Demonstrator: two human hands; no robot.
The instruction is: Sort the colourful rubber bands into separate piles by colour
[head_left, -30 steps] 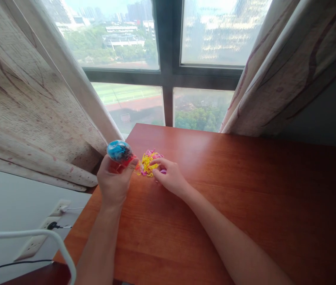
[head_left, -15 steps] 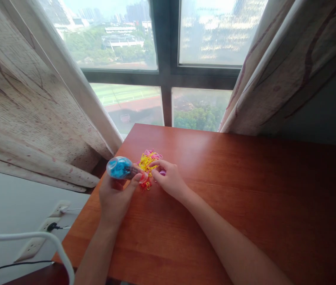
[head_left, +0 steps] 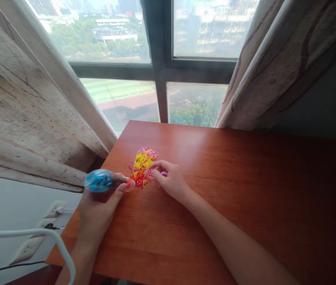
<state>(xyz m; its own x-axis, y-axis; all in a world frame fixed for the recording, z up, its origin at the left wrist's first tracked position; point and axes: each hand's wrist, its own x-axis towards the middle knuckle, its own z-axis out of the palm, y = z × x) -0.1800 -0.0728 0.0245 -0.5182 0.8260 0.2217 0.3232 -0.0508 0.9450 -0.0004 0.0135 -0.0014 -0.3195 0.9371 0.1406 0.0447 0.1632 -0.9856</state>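
My left hand [head_left: 95, 211] is wrapped round a small clear jar [head_left: 106, 181] tipped on its side, with blue bands inside at its base and red ones at its mouth. Its mouth points right, at a pile of small rubber bands [head_left: 142, 168], yellow, pink and red, spilled on the wooden table [head_left: 245, 190]. My right hand [head_left: 169, 180] rests on the table at the pile's right edge, thumb and forefinger pinched on the bands, with a purple bit showing under the fingers.
Patterned curtains hang at left [head_left: 31, 118] and right [head_left: 274, 67] of a window [head_left: 156, 59] behind the table. A wall socket strip [head_left: 37, 233] with plugs sits left of the table, below it. A white tube [head_left: 52, 241] curves across the lower left corner.
My left hand has drawn the jar down and to the left, tipping it flatter; more red bands now lie at the pile's near edge. The right hand has stayed at the pile.
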